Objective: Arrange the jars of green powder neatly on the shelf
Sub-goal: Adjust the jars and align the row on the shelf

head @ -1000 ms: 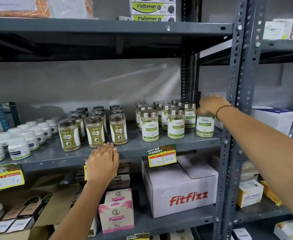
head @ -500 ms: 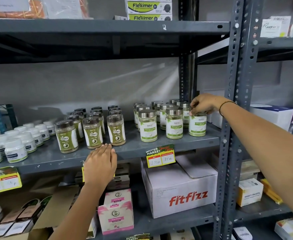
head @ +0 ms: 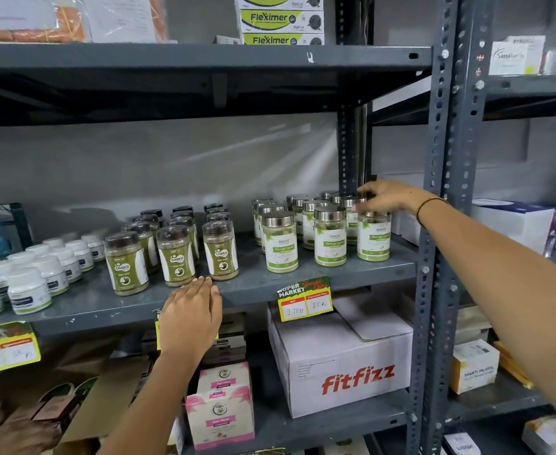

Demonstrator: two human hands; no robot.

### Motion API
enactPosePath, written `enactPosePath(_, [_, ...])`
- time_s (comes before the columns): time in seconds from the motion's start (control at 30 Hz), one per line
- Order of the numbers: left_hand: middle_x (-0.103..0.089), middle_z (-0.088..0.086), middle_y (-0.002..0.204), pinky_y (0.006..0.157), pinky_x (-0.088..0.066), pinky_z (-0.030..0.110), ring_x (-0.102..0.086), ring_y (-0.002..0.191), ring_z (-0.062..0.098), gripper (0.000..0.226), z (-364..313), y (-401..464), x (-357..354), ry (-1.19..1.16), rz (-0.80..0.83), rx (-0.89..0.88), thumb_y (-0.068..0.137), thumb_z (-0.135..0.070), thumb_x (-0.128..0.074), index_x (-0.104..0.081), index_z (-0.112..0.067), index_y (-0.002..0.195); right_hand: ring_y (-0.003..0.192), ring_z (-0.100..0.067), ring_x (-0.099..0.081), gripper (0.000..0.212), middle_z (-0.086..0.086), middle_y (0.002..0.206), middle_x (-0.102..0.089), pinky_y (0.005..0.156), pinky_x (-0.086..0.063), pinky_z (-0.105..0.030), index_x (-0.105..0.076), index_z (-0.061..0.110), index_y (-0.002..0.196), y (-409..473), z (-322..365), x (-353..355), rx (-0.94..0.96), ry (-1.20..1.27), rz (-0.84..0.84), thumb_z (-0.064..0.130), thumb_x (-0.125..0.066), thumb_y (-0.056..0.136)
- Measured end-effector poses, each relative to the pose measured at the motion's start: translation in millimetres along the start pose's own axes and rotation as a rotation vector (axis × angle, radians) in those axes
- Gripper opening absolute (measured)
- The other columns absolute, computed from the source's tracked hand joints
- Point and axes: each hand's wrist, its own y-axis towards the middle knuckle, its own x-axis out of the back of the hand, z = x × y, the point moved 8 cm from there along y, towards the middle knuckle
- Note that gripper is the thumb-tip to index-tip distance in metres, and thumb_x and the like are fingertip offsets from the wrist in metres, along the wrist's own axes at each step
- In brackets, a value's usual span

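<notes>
- The grey metal shelf (head: 303, 284) runs across the view, its perforated upright post (head: 440, 224) standing at the right end, in front of the right forearm.
- A white carton printed "fitfizz" (head: 342, 366) sits on the level below, under the right group of jars.
- The right hand (head: 388, 197) reaches past the post from the right, fingers curled down over the steel lid of the rightmost front jar (head: 374, 236); the fingertips pinch the lid's rim, and the jar stands upright on the shelf near the post.
- The left hand (head: 189, 315) lies flat against the shelf's front edge, fingers together and extended, holding nothing; its fingertips (head: 201, 282) end just below the brown-lidded jars.
- The steel-lidded jars of green powder (head: 330, 239) stand in rows at the right part of the shelf, green-and-white labels facing out; three are in the front row, the rest packed close behind.
- The brown-lidded jars (head: 175, 254) stand in three columns at mid-shelf, well apart from the steel-lidded group.
- Small white tubs (head: 29, 290) fill the left end of the shelf.
- A yellow price tag (head: 304, 303) hangs from the shelf edge below the steel-lidded jars.
</notes>
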Motion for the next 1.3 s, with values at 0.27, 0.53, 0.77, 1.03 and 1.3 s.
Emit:
enactPosePath(0.27, [-0.07, 0.013, 0.11, 0.091, -0.048, 0.041, -0.064, 0.104, 0.027, 0.044, 1.4, 0.4, -2.0, 0.0, -0.001, 0.0, 0.093, -0.032, -0.039, -0.07, -0.004, 0.107, 0.127, -0.025, -0.052, 0.079, -0.004, 0.141, -0.056, 0.107, -0.039, -0.043, -0.056, 0.019, 0.137, -8.3, 53.5, -14.0, 0.217, -0.068, -0.04, 0.074, -0.05, 0.081])
enactPosePath(0.53, [-0.071, 0.013, 0.107, 0.09, -0.048, 0.04, -0.065, 0.102, 0.026, 0.044, 0.3, -0.5, 0.7, 0.003, -0.013, -0.001, 0.092, -0.032, -0.04, -0.071, -0.004, 0.105, 0.122, -0.024, -0.056, 0.073, 0.001, 0.138, -0.06, 0.115, -0.028, -0.052, -0.07, 0.012, 0.116, -1.6, 61.9, -21.3, 0.199, -0.164, -0.067, 0.073, -0.056, 0.078])
enactPosePath(0.77, [-0.07, 0.011, 0.109, 0.092, -0.046, 0.039, -0.064, 0.104, 0.024, 0.044, 1.1, 0.0, -1.1, 0.01, -0.002, -0.007, 0.093, -0.033, -0.039, -0.07, -0.006, 0.108, 0.115, -0.021, -0.058, 0.065, 0.004, 0.123, -0.067, 0.109, -0.037, -0.047, -0.069, 0.023, 0.117, -0.1, 62.0, -21.1, 0.193, -0.1, -0.012, 0.072, -0.063, 0.074])
enactPosePath(1.03, [-0.07, 0.01, 0.11, 0.094, -0.045, 0.038, -0.064, 0.106, 0.023, 0.045, 1.7, 0.8, -2.3, 0.009, -0.009, -0.012, 0.094, -0.033, -0.037, -0.07, -0.006, 0.108, 0.127, -0.025, -0.053, 0.085, -0.004, 0.14, -0.058, 0.11, -0.039, -0.044, -0.056, 0.018, 0.136, -0.2, 58.2, -22.2, 0.156, -0.055, 0.022, 0.072, -0.065, 0.071])
enactPosePath(1.3, [-0.07, 0.01, 0.11, 0.093, -0.046, 0.038, -0.064, 0.105, 0.023, 0.045, 1.6, 1.3, -1.6, 0.004, -0.025, 0.0, 0.094, -0.032, -0.037, -0.07, -0.007, 0.108, 0.138, -0.023, -0.045, 0.087, -0.007, 0.152, -0.046, 0.114, -0.036, -0.041, -0.04, 0.012, 0.149, -28.0, 142.7, -2.4, 0.429, 0.112, -0.21, 0.064, -0.062, 0.082])
